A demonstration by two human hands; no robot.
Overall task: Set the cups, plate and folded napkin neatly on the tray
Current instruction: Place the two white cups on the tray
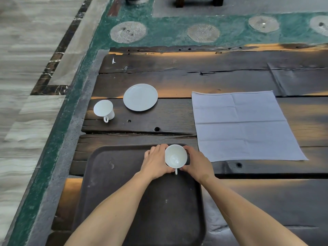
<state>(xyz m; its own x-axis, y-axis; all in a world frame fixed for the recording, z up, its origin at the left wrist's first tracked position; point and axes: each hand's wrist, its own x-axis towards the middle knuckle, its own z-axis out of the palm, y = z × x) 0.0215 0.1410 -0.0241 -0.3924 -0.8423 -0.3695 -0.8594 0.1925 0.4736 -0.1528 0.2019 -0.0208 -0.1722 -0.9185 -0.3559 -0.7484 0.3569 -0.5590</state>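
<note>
Rough dark bench planks (159, 121) carried the tray (113, 183), where both hands, left (156, 161) and right (197, 163), cupped a white cup (175, 156) at lower centre, so near the far rim it risked tipping off.

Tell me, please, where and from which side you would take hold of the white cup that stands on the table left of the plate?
Probably the handle of the cup: it stands upright, its loop pointing toward the person, and nothing lies on that near side. The plate sits apart to its right. Alternatively, grip the rim from above.
</note>
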